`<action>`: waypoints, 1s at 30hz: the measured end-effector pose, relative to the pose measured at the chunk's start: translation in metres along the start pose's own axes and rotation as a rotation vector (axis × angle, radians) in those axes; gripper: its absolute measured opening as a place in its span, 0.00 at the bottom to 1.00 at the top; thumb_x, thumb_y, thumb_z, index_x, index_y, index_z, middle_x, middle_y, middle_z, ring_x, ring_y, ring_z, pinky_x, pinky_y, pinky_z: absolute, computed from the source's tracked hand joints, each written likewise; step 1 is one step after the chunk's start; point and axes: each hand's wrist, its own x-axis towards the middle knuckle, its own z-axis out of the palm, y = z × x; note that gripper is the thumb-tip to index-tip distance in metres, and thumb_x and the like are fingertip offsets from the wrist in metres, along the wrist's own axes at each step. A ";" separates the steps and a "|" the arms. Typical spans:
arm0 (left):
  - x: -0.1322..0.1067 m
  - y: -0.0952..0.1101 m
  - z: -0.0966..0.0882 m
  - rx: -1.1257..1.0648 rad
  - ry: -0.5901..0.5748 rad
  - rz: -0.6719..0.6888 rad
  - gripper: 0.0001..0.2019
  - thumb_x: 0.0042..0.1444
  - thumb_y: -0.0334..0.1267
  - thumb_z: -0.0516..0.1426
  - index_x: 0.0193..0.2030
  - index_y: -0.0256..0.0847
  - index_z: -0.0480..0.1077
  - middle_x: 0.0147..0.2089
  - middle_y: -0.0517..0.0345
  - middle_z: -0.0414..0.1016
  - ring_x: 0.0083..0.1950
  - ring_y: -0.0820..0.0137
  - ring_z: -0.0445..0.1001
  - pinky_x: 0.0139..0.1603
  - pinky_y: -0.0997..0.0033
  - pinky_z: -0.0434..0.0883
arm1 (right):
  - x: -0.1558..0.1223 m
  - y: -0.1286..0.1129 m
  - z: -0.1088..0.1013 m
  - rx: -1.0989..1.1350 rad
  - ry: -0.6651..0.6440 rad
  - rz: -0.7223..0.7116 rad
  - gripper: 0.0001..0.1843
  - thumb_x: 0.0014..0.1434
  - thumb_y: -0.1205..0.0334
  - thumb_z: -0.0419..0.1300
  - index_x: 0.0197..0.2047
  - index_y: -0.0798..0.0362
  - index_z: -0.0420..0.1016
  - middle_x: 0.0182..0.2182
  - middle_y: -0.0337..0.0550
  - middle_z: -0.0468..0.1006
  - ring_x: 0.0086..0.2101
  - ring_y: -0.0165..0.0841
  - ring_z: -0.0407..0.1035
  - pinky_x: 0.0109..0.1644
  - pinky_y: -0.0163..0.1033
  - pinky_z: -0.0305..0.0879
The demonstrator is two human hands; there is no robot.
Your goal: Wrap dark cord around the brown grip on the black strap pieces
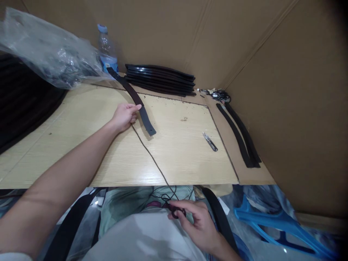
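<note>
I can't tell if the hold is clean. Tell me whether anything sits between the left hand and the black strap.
Nothing visible does. The left hand has its fingers directly on the strap. The thread runs from that hand's edge down to the right hand.

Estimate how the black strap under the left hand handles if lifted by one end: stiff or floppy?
Probably semi-flexible: the black strap lies flat on the table yet curves smoothly along its length, without kinks. Likely light: it looks thin, and the left hand touches it only with fingertips. Unlikely to roll, being flat.
</note>
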 end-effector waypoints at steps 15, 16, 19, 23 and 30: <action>0.003 -0.004 -0.004 0.005 -0.023 0.022 0.10 0.50 0.33 0.61 0.25 0.35 0.64 0.17 0.72 0.44 0.14 0.84 0.44 0.14 0.79 0.42 | -0.002 -0.010 -0.002 -0.237 0.058 -0.131 0.12 0.57 0.72 0.58 0.43 0.51 0.74 0.30 0.38 0.82 0.30 0.28 0.75 0.36 0.30 0.67; 0.003 -0.004 -0.004 0.004 -0.025 0.025 0.09 0.50 0.33 0.61 0.25 0.35 0.64 0.17 0.72 0.45 0.14 0.84 0.44 0.14 0.79 0.42 | -0.002 -0.010 -0.002 -0.235 0.054 -0.139 0.11 0.58 0.72 0.58 0.43 0.51 0.74 0.30 0.39 0.81 0.31 0.29 0.75 0.37 0.30 0.68; 0.002 -0.003 -0.004 -0.007 -0.029 0.022 0.10 0.50 0.33 0.61 0.24 0.36 0.63 0.16 0.72 0.44 0.14 0.84 0.43 0.14 0.79 0.41 | 0.000 -0.012 -0.003 -0.204 0.032 -0.188 0.11 0.59 0.73 0.57 0.43 0.52 0.74 0.32 0.42 0.78 0.33 0.31 0.73 0.37 0.33 0.68; 0.001 -0.002 -0.002 -0.012 -0.016 0.014 0.12 0.49 0.33 0.61 0.23 0.37 0.61 0.16 0.72 0.44 0.14 0.84 0.44 0.14 0.79 0.41 | 0.003 -0.012 -0.004 -0.257 0.103 -0.271 0.13 0.56 0.73 0.59 0.42 0.50 0.78 0.44 0.50 0.71 0.45 0.39 0.67 0.45 0.45 0.68; 0.002 -0.003 -0.002 -0.013 -0.013 0.012 0.11 0.50 0.33 0.61 0.23 0.37 0.61 0.17 0.72 0.44 0.14 0.84 0.44 0.14 0.79 0.42 | 0.006 -0.010 -0.006 -0.186 0.088 -0.410 0.20 0.52 0.78 0.62 0.48 0.53 0.75 0.32 0.46 0.78 0.37 0.37 0.68 0.41 0.45 0.70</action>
